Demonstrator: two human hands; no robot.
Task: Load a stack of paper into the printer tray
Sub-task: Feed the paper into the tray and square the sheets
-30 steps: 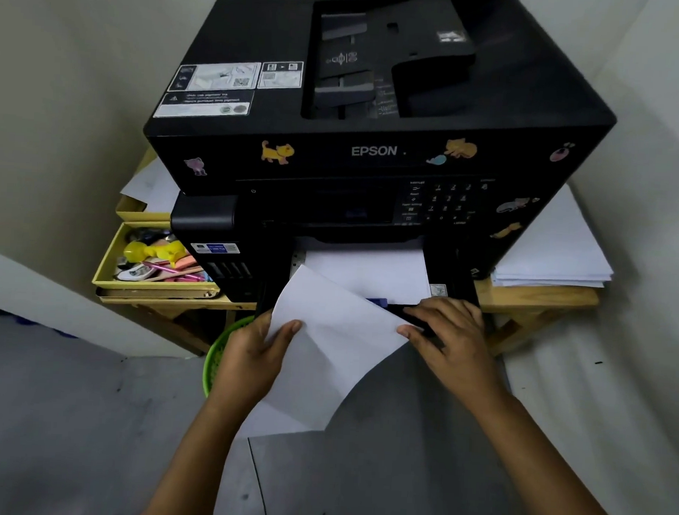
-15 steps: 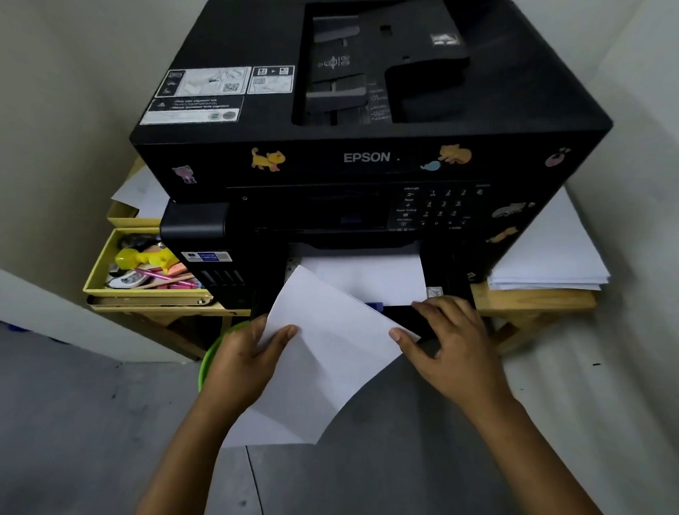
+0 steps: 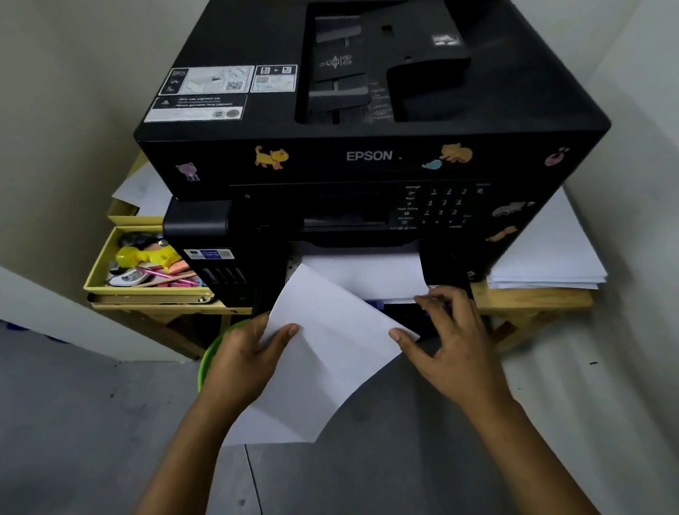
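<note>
At the left edge of the frame a yellow drawer [image 3: 95, 281] hangs open under the wooden table [image 3: 530, 300], full of small bright plastic oddments. Just right of it, at lower centre-left, the left hand [image 3: 243, 364] pinches the near-left edge of the paper [image 3: 326, 346], thumb on top and fingers beneath; a green rim [image 3: 209, 353] peeks out below the wrist.

The paper is thin, matte white and skewed, one corner pointing up into the printer tray [image 3: 401, 312] at mid-frame while the rest droops toward the floor (from here it reads as a few sheets at most, and I cannot tell how many). Flat white sheets [image 3: 364, 274] already lie in the mouth above that corner. The printer [image 3: 375, 103] itself is a boxy, glossy black machine filling the upper centre, dotted with cartoon stickers.

Right of centre, the right hand [image 3: 454, 348] lies half-curled, its thumb tip touching the paper's right corner and its fingers spread onto the dark tray lip; it grips nothing that I can make out. At far right a loose stack of spare paper [image 3: 548, 258] sits on the table, touching the printer's side.

The step in hand looks like feeding. Next, I judge, the sheets must be squared to the slot, levelled, and slid in flat.
</note>
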